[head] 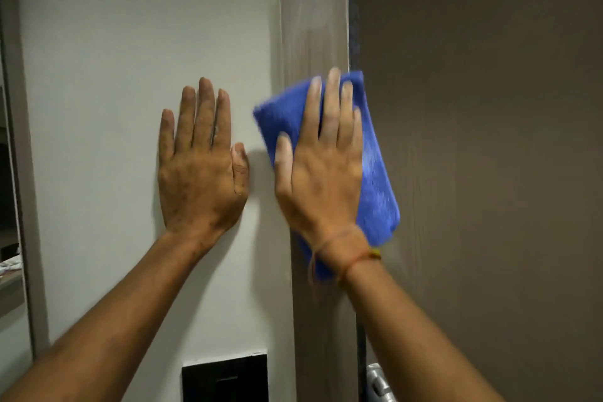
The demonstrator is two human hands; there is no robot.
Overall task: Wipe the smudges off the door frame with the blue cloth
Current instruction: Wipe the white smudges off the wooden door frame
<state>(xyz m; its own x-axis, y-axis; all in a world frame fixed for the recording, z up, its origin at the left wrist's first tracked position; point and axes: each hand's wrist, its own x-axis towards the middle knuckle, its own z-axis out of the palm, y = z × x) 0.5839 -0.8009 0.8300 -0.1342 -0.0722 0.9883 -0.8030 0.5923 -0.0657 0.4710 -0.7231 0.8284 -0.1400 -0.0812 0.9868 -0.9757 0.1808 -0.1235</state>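
Note:
The door frame (313, 16) is a vertical grey-brown wood-grain strip running down the middle of the view. A folded blue cloth (378, 179) lies flat against it, spilling over onto the door edge. My right hand (321, 170) presses on the cloth with its palm and fingers stretched out; the hand looks motion-blurred. My left hand (202, 166) rests flat on the white wall (114, 75) just left of the frame, fingers together and pointing up, holding nothing. No smudges can be made out on the frame.
The brown door (489, 140) fills the right side, with a metal handle (378, 382) at the bottom. A black switch plate (225, 378) sits low on the wall. A mirror edge or another frame (16, 173) runs down the far left.

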